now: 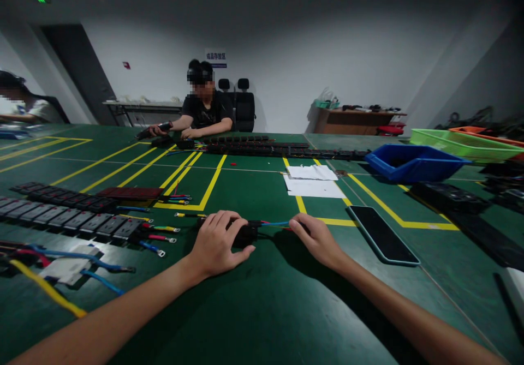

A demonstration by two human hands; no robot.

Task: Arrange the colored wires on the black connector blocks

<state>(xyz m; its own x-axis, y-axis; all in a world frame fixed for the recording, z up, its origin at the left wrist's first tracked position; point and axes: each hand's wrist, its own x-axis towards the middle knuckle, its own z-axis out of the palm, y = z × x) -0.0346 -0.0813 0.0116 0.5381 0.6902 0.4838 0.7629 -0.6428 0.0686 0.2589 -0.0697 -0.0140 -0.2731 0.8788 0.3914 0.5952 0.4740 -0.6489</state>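
My left hand (219,242) is wrapped over a black block-shaped part (245,235) on the green table, its fingers on top and the thumb along the near side. Much of the part is hidden beneath the hand. From its right end run a blue wire (276,223) and a red one. My right hand (317,237) pinches the wires' far ends between thumb and fingers; the tips are hidden. A yellow-sleeved ring terminal (180,215) sticks out on the part's left side. Just right of my right hand lies a phone (382,235).
Rows of black socket strips (77,217) with coloured leads lie at left, beside a white block (71,267) with thick cables. White papers (314,181), a blue bin (413,162) and a green tray (462,145) stand beyond. Across the table a person (207,108) holds a dark tool.
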